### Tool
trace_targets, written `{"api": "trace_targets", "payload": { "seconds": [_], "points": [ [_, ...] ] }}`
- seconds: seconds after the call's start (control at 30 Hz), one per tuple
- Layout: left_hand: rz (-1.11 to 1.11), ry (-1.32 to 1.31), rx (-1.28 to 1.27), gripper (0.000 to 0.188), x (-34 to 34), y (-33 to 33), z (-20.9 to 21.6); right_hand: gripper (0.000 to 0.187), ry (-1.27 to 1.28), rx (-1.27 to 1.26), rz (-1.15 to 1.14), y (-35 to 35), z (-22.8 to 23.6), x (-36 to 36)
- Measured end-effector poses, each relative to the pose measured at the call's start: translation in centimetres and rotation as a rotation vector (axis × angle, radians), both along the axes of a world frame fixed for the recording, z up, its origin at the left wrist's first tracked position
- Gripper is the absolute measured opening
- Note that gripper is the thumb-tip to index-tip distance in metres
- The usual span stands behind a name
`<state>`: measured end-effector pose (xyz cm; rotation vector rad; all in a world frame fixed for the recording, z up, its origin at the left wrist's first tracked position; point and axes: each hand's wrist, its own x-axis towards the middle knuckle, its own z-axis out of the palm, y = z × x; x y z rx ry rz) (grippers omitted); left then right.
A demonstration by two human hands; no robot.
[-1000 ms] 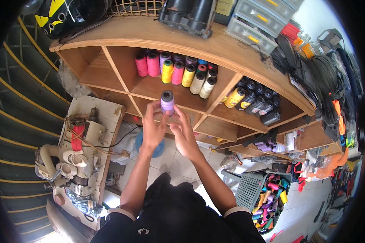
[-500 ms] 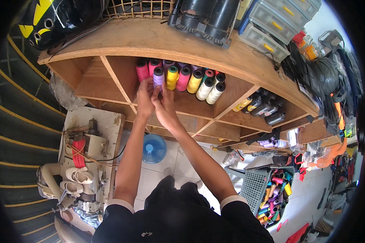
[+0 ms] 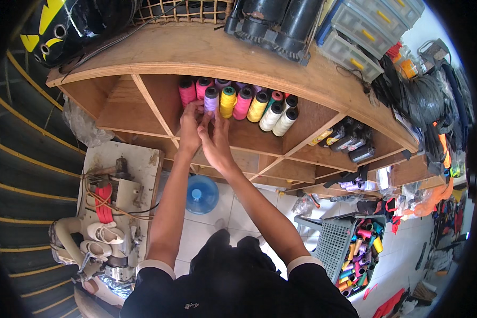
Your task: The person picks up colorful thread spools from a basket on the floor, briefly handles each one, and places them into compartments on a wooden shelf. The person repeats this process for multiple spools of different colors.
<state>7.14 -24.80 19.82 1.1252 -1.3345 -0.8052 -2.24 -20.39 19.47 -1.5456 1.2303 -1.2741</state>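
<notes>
A lavender thread spool (image 3: 211,99) stands at the front of a row in a wooden shelf compartment. My left hand (image 3: 191,127) has its fingers closed at the spool's left side. From below and the right, my right hand (image 3: 216,140) closes its fingers round the spool's lower part, which they partly hide. Right of it in the front row are a yellow spool (image 3: 228,102), a pink spool (image 3: 243,103), another yellow spool (image 3: 257,107) and two cream spools (image 3: 271,116). Behind stand pink spools (image 3: 187,91) and several purple ones, partly covered.
Dark bottles (image 3: 347,137) fill part of a compartment to the right. A grey-green basket (image 3: 334,241) of mixed spools sits on the floor at the right. A blue water jug (image 3: 201,194) stands below the shelf. At the left is a worktable (image 3: 146,159) with a machine and shoes.
The view has shifted slightly. Both hands stay at the lavender spool, with hardly any visible movement.
</notes>
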Motion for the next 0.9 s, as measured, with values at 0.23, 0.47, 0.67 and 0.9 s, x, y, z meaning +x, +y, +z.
{"api": "trace_targets", "payload": {
  "seconds": [0.23,0.47,0.67,0.9],
  "points": [
    [0.152,-0.23,-0.094,0.022,0.3,1.9,-0.5,0.055,0.263,-0.16,-0.023,1.7,0.8,-1.4],
    [0.093,-0.608,-0.303,0.026,1.6,3.1,-1.7,0.055,0.867,-0.434,0.026,1.3,-0.6,-3.0],
    [0.029,-0.701,-0.368,0.027,1.6,2.9,-1.4,0.059,0.975,-0.416,0.017,0.9,-0.9,-2.5],
    [-0.015,-0.726,-0.376,0.028,1.7,2.4,-1.5,0.059,0.9,-0.383,0.001,1.1,-1.4,-2.4]
  ]
}}
